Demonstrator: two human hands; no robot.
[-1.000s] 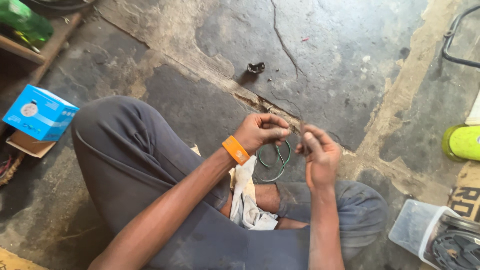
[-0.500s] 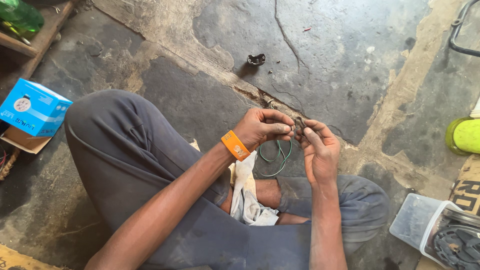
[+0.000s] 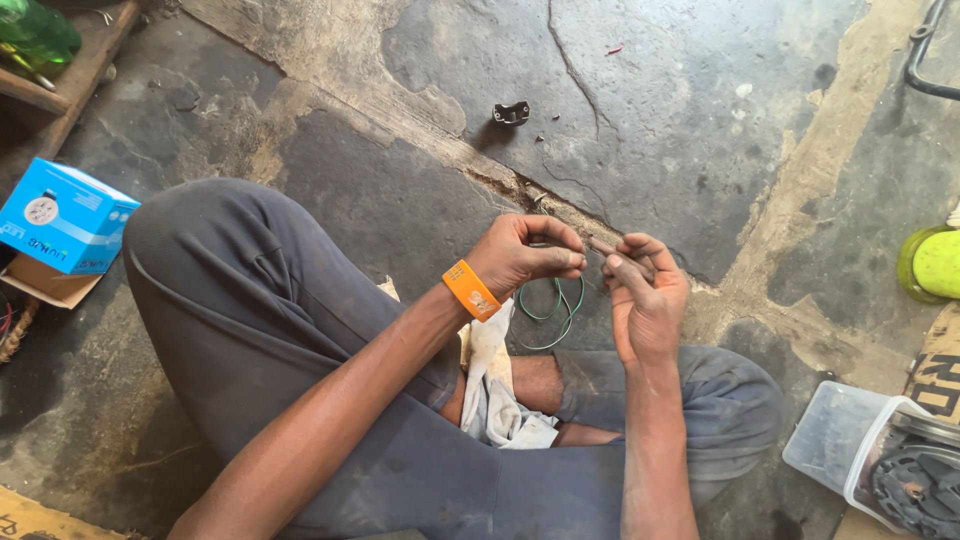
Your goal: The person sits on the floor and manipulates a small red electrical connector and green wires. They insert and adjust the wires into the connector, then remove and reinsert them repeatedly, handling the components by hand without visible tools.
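Note:
I sit cross-legged on a cracked concrete floor in dark grey trousers. My left hand, with an orange wristband, pinches the end of a thin green wire that hangs in loops beneath both hands. My right hand faces it, fingers closed on a small brownish piece where the wire ends meet. The two hands almost touch at the fingertips. A dirty white rag lies across my lap under the hands.
A small dark metal clip lies on the floor ahead. A blue box sits at left near a green bottle. At right are a yellow-green object and a clear plastic tub of dark parts.
The hands have drawn together, fingertips now meeting over the wire. The view has shifted slightly, and the wire loops still hang below.

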